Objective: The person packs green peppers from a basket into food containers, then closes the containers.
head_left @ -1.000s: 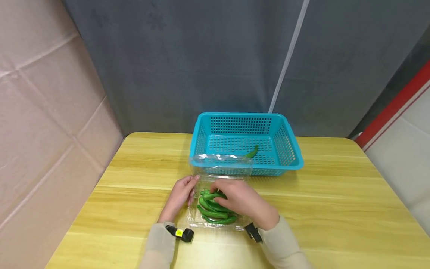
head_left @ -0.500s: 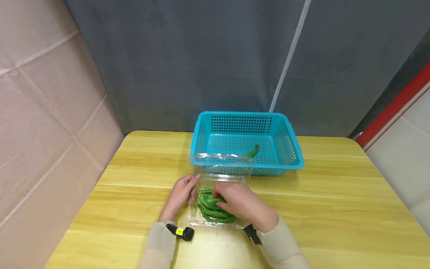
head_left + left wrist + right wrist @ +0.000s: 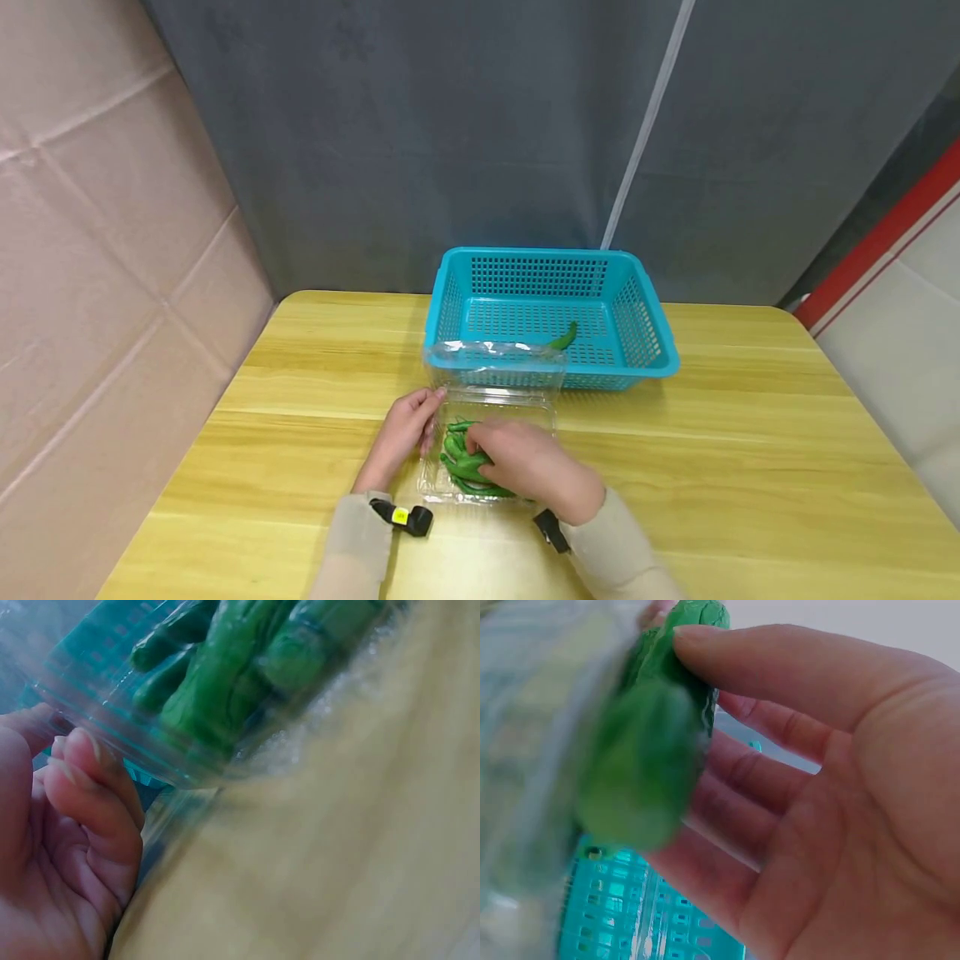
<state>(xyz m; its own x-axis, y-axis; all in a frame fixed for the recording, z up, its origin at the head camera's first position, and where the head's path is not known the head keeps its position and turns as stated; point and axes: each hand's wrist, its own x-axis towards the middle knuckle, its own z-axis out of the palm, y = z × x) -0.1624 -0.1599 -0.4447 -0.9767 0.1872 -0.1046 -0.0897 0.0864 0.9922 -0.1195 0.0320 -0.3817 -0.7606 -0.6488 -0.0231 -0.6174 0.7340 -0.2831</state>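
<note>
The fingers (image 3: pixel 750 772) of the right hand (image 3: pixel 528 467) are closing in a narrow pinch on a green chili pepper (image 3: pixel 667 667), the thumb lying on one flank and the other fingers backing the opposite side. The pepper is resting in the base of a clear plastic clamshell container (image 3: pixel 517 412), among further green peppers (image 3: pixel 454 447). In the head view, the peppers are lying to the left of and beneath the right fingertips, their long axes running roughly from left to right; the pinch is thus crossing the pepper's length. The right hand is the nearer one. The left hand (image 3: pixel 401 433) is gripping the container's left wall between thumb and curled fingers. The lid (image 3: pixel 495 358) is standing raised behind the base, overlapping the near side of a turquoise plastic basket (image 3: pixel 537 252) in this view; whether they are touching cannot be told. A single pepper (image 3: pixel 564 337) is lying in the basket. On the left wrist's black strap, a yellow label (image 3: pixel 401 517) is showing dark marks too small to read; no brand or other writing is legible.
</note>
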